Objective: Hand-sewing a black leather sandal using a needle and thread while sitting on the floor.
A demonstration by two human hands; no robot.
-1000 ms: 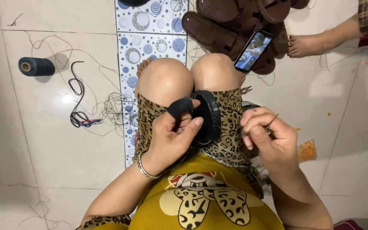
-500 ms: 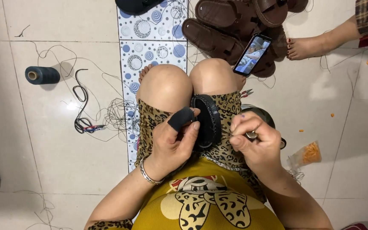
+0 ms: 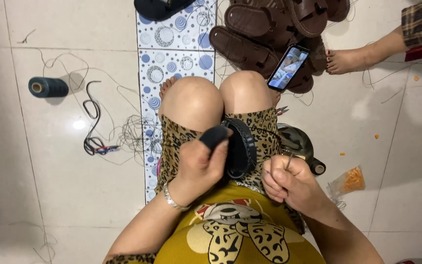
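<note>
Hands meet over our lap, where we sit on the tiled floor (image 3: 54, 195) with knees drawn up. Our left hand (image 3: 199, 166) has its grip clenched around a black sandal (image 3: 238, 146), which stands on edge between our thighs, against the leopard-print shorts (image 3: 172, 146); the thumb and fingers wrap its dark strap end, which pokes up above the knuckles. Our right hand (image 3: 286, 183) is just beside the sandal, on the right thigh, its grip pinched shut on a thin metal needle (image 3: 288, 161) that sticks up from between the fingers. A silver bracelet (image 3: 171, 199) circles the left wrist.

Beyond our knees a phone (image 3: 288, 67) with a lit screen leans against a pile of brown sandals (image 3: 269, 29). A strip of blue-dotted tiles (image 3: 172, 63) runs under our feet. To the left on the floor lies 1 dark spool of thread (image 3: 48, 87), with loose thread (image 3: 128, 132) tangled near a black cord (image 3: 93, 122). By our right thigh we see a dark round container (image 3: 296, 142) and, further out, a small clear bag of orange bits (image 3: 350, 181). At the top right, another person's bare foot (image 3: 345, 61) rests on the floor, well apart from our hands.
</note>
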